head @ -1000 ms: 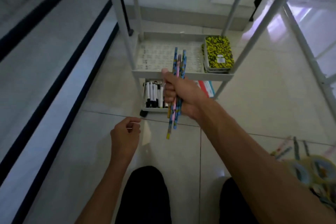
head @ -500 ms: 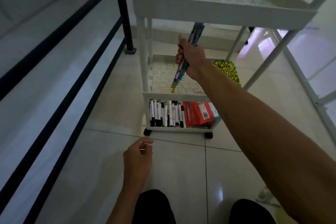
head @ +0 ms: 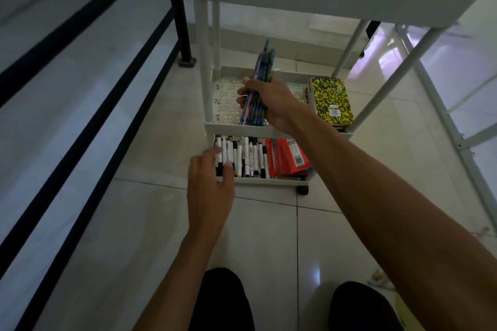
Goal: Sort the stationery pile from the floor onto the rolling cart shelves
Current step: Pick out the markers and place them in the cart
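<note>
My right hand (head: pixel 271 105) grips a bundle of blue and pink pencils (head: pixel 259 80), held over the perforated middle shelf (head: pixel 226 99) of the white rolling cart (head: pixel 322 0). The lower pencil tips sit near that shelf's front rim. A stack of yellow-and-black notebooks (head: pixel 329 99) lies on the same shelf's right side. On the bottom shelf lie several black-and-white markers (head: pixel 250 158) and red packets (head: pixel 289 158). My left hand (head: pixel 211 185) reaches forward with relaxed fingers that touch the leftmost markers at the bottom shelf's front left corner.
A black railing (head: pixel 177 8) with horizontal bars runs along the left, its post standing just left of the cart. A white frame (head: pixel 457 126) stands on the right. The cart's black caster (head: pixel 302 189) rests on the tiled floor. My knees show at the bottom edge.
My right hand has lowered the pencil bundle toward the middle shelf. My left hand has moved forward from above the floor to the markers on the bottom shelf, its fingers uncurled.
</note>
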